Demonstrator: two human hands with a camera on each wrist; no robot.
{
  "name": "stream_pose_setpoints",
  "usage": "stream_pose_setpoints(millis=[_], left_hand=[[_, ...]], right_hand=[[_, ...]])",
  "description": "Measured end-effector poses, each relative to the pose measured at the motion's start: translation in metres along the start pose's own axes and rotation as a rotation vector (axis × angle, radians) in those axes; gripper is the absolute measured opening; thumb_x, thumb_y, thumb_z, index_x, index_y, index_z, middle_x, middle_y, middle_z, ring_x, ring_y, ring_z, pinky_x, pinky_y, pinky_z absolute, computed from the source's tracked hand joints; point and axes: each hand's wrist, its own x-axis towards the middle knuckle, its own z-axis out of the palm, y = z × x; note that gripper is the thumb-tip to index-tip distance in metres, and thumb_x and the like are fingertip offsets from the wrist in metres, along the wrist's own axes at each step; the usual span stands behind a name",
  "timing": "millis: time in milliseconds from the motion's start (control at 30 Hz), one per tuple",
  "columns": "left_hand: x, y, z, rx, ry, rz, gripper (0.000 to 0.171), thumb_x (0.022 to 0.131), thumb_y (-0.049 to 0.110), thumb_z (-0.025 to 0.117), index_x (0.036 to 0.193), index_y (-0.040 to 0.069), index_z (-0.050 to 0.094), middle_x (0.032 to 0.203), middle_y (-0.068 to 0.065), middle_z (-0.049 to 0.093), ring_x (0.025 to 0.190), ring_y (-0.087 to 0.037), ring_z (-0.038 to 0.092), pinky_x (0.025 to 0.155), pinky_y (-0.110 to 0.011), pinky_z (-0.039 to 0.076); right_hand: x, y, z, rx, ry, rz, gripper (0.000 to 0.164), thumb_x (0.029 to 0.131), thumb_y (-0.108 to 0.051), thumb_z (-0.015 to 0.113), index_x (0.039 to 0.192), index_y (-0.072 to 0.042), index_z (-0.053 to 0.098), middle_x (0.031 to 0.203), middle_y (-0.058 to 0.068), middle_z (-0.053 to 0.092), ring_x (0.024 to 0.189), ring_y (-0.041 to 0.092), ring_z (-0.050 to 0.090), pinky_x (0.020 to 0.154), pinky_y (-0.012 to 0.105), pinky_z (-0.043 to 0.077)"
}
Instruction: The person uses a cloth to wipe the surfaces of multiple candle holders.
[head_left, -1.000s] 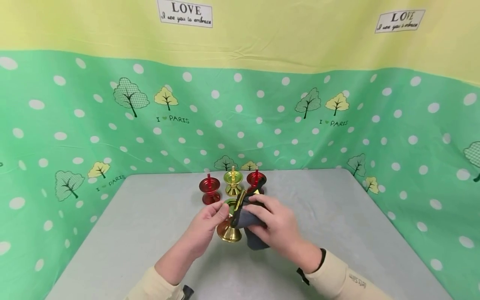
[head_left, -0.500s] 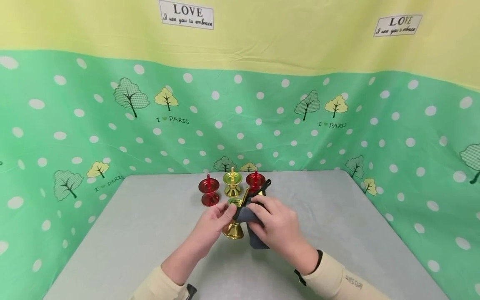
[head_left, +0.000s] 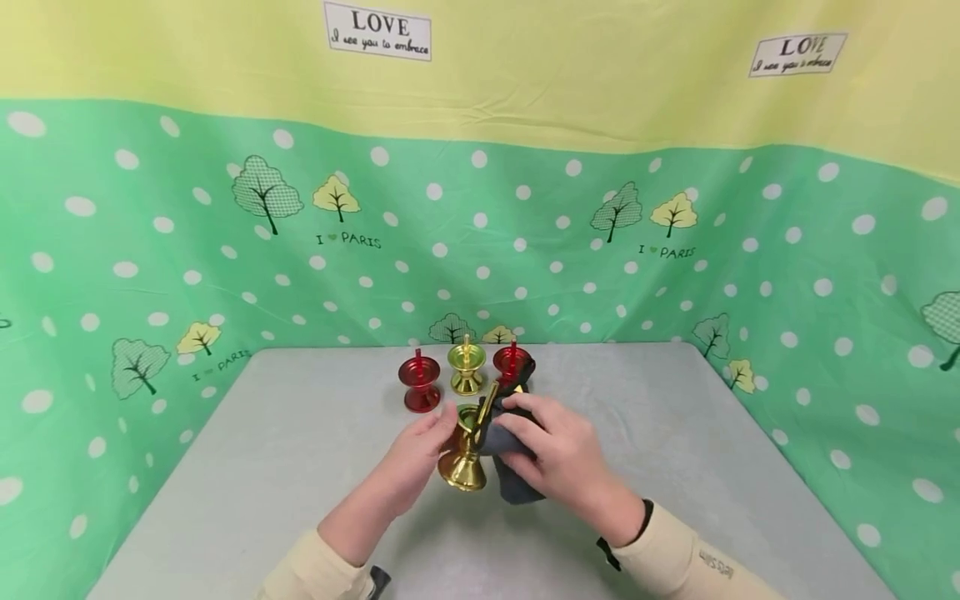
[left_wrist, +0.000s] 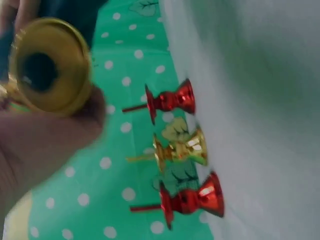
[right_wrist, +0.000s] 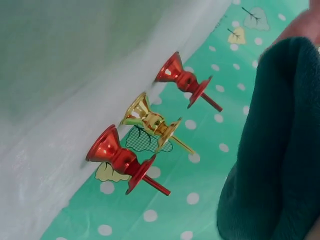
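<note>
My left hand (head_left: 411,457) grips a gold metal candle holder (head_left: 462,472) by its left side, above the table. The holder leans to the right, with its spike up. In the left wrist view the hollow underside of its base (left_wrist: 75,90) faces the camera. My right hand (head_left: 558,442) holds a dark grey-blue cloth (head_left: 519,485) bunched against the holder's cup and spike. The cloth covers the cup's right side and hangs down below the fingers. In the right wrist view the cloth (right_wrist: 270,150) hides most of that hand and the held holder.
Behind the hands stand a red candle holder (head_left: 420,385), a gold candle holder (head_left: 467,368) and another red candle holder (head_left: 512,358), upright in a row. The cloth partly covers the right one. A grey table (head_left: 300,433) meets a green dotted curtain (head_left: 480,217).
The left hand and held gold candle holder shifted slightly right, then back left and down. The left thumb has moved on the cup's edge. The right hand keeps the cloth against the holder.
</note>
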Motion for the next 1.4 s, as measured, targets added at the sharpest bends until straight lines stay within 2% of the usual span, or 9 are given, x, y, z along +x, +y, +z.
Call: stream_pose_setpoints(millis=[167,267,433,633,800,900,1033,1200,1400], left_hand=[[0.004,0.000,0.007,0.058,0.083,0.039,0.048,0.111,0.041,0.056,0.133,0.000,0.065,0.123,-0.013,0.075,0.114,-0.018,0.068,0.109,-0.045,0.052],[0.004,0.001,0.004,-0.005,0.068,0.040,0.047,0.111,0.040,0.057,0.136,0.001,0.065,0.120,-0.006,0.077,0.112,-0.013,0.068,0.109,-0.040,0.048],[0.002,0.004,-0.005,-0.130,-0.036,0.073,0.032,0.114,0.035,0.051,0.114,0.008,0.069,0.098,0.010,0.071,0.107,-0.013,0.064,0.109,-0.040,0.038],[-0.002,0.005,-0.006,-0.088,-0.076,0.069,0.047,0.113,0.042,0.052,0.134,0.003,0.066,0.123,0.003,0.072,0.128,-0.015,0.060,0.125,-0.054,0.032],[-0.006,0.002,-0.008,-0.024,-0.149,0.117,0.062,0.110,0.042,0.058,0.154,-0.001,0.049,0.146,-0.016,0.064,0.128,-0.015,0.064,0.113,-0.034,0.050],[-0.006,0.000,-0.014,-0.032,-0.194,0.175,0.064,0.109,0.042,0.061,0.151,-0.004,0.050,0.137,-0.012,0.066,0.123,-0.014,0.064,0.104,-0.025,0.053],[-0.003,-0.002,-0.021,-0.012,-0.279,0.241,0.069,0.106,0.049,0.063,0.140,-0.010,0.054,0.119,0.000,0.069,0.113,-0.012,0.065,0.098,-0.027,0.056],[0.001,-0.005,-0.027,0.014,-0.325,0.243,0.068,0.104,0.051,0.064,0.130,-0.011,0.057,0.110,0.006,0.070,0.106,-0.010,0.066,0.092,-0.028,0.055],[0.004,-0.008,-0.029,-0.047,-0.369,0.251,0.062,0.105,0.044,0.066,0.136,-0.010,0.055,0.112,0.007,0.074,0.105,-0.008,0.070,0.094,-0.027,0.058]], right_hand=[[0.002,-0.008,0.002,-0.113,-0.027,0.061,0.032,0.083,-0.025,0.087,0.113,-0.018,0.077,0.122,0.006,0.074,0.098,0.026,0.075,0.075,0.042,0.066],[0.006,-0.008,0.002,-0.100,-0.037,0.047,0.036,0.082,-0.026,0.090,0.115,-0.019,0.076,0.124,0.006,0.073,0.100,0.027,0.075,0.076,0.042,0.066],[0.010,-0.001,-0.002,0.047,-0.030,0.059,0.046,0.076,-0.022,0.095,0.119,-0.022,0.077,0.127,0.011,0.071,0.106,0.030,0.076,0.081,0.044,0.066],[0.013,0.001,-0.006,0.061,-0.040,0.084,0.048,0.075,-0.022,0.096,0.120,-0.023,0.078,0.126,0.012,0.071,0.107,0.031,0.076,0.083,0.046,0.065],[0.012,-0.008,-0.009,0.033,-0.047,0.012,0.048,0.084,-0.049,0.085,0.125,-0.024,0.078,0.128,0.010,0.071,0.111,0.029,0.073,0.087,0.045,0.065],[0.011,-0.006,-0.012,0.099,-0.060,-0.013,0.049,0.093,-0.058,0.068,0.128,-0.024,0.077,0.131,0.012,0.069,0.113,0.029,0.072,0.088,0.044,0.064],[0.013,0.005,-0.022,0.233,-0.166,0.025,0.043,0.102,-0.053,0.059,0.129,-0.025,0.076,0.136,0.013,0.066,0.116,0.029,0.072,0.090,0.044,0.063],[0.026,0.007,-0.038,0.340,-0.349,0.147,0.030,0.100,-0.035,0.075,0.129,-0.028,0.077,0.141,0.007,0.064,0.119,0.023,0.070,0.093,0.040,0.062],[0.036,0.000,-0.047,0.354,-0.426,0.101,0.026,0.100,-0.035,0.077,0.125,-0.030,0.079,0.138,0.003,0.064,0.113,0.017,0.068,0.090,0.034,0.060]])
